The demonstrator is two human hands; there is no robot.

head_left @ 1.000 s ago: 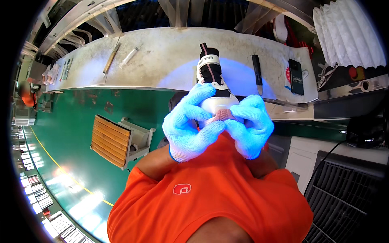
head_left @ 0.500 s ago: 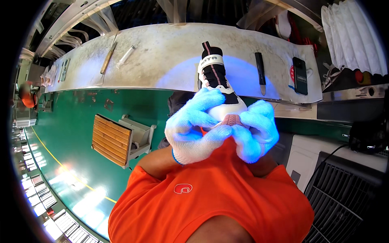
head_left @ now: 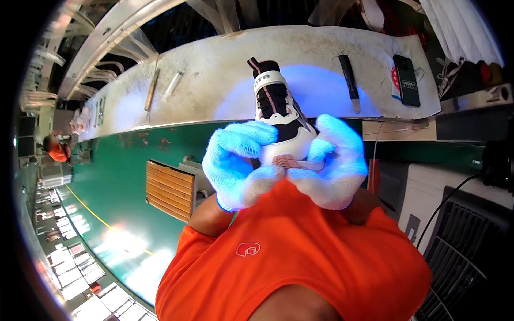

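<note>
A white and black sneaker [head_left: 276,109] with pink trim points its toe towards me, its heel end over the bench. My left hand [head_left: 238,166], in a knitted glove, grips the toe from the left, with the fingers on the upper and the thumb near the pinkish sole edge [head_left: 286,161]. On the other side, my gloved right hand [head_left: 337,166] curls round the toe, its thumb along the lower front edge. Blue light falls on both gloves. The shoe's underside is hidden.
On the pale workbench [head_left: 214,69] lie a black-handled knife [head_left: 349,83], a dark phone [head_left: 407,80], a wooden-handled tool [head_left: 152,90] and a white tube [head_left: 173,85]. A slatted wooden stool [head_left: 169,187] stands left. Another person [head_left: 58,150] is far left; a black grille [head_left: 463,230] is right.
The sneaker's heel has swung slightly left as the view shifted. My right hand's fingers have opened out from the toe tip and moved up along the shoe's right side.
</note>
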